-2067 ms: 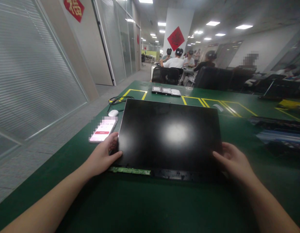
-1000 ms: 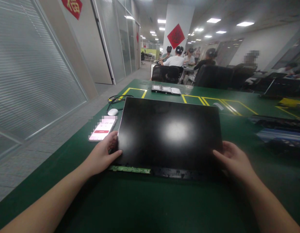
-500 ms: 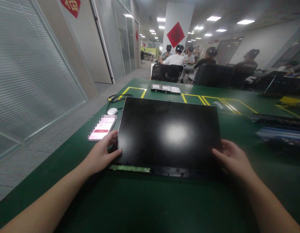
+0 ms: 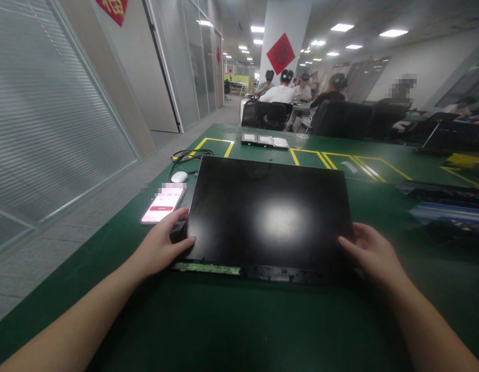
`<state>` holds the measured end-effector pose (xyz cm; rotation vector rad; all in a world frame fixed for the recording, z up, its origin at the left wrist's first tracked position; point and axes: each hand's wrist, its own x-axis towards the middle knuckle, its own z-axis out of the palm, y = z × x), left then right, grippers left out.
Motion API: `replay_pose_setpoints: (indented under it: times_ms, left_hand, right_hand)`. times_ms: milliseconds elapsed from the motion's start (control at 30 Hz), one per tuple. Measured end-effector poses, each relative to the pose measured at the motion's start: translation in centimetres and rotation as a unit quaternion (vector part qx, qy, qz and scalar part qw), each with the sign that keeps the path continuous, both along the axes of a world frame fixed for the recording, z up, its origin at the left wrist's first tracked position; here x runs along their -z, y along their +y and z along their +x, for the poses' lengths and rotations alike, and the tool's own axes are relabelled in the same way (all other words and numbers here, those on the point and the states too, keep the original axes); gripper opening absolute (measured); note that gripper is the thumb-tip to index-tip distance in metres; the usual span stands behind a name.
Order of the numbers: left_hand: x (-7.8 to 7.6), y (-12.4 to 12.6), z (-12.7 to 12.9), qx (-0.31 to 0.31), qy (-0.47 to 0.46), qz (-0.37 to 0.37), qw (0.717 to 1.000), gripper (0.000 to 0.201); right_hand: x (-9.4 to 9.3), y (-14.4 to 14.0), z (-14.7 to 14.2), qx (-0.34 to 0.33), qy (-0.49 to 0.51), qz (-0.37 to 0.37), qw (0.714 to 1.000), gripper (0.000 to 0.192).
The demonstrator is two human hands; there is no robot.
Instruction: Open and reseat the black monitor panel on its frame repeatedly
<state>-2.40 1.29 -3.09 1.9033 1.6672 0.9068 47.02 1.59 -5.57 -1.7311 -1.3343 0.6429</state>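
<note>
Display panel (image 4: 270, 214), black and glossy, lying flat on green work mat (image 4: 231, 325), gripped at both near corners: left hand (image 4: 161, 248) closed on the left edge with thumb on top of the glass, right hand (image 4: 373, 253) clasping the right edge likewise. Along the panel's near edge, narrow green circuit strip (image 4: 207, 268) exposed. Just left of the panel, lit smartphone (image 4: 164, 205), close to the left fingers; beyond it white mouse (image 4: 179, 176) and coiled black cable (image 4: 188, 155). At right, dark stacked equipment (image 4: 448, 209), blurred. Farther back, yellow floor-style markings (image 4: 340, 161) and tray of small parts (image 4: 264, 140). In the distance, seated co-workers (image 4: 280, 93) in black chairs, red diamond poster (image 4: 280, 53) on white pillar.
</note>
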Motion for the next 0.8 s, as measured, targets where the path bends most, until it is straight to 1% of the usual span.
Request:
replay_pose_setpoints:
  times_ms: [267, 567, 700, 800]
  left_hand:
    - [-0.2, -0.2, -0.2, 0.014, 0.015, -0.006, 1.0, 0.072]
    - [1.1, 0.5, -1.0, 0.017, 0.037, 0.019, 0.999, 0.066]
    - [1.0, 0.5, -0.9, 0.026, 0.035, 0.003, 0.999, 0.06]
    - [0.8, 0.5, -0.8, 0.026, 0.03, -0.008, 0.999, 0.059]
  right_hand:
    - [-0.3, -0.1, -0.3, 0.007, -0.013, 0.003, 1.0, 0.051]
    - [-1.1, -0.4, -0.9, 0.005, 0.008, -0.007, 1.0, 0.05]
    - [-1.6, -0.3, -1.2, 0.011, 0.031, -0.005, 0.999, 0.05]
    - [-1.8, -0.3, -1.4, 0.008, 0.049, -0.023, 0.998, 0.05]
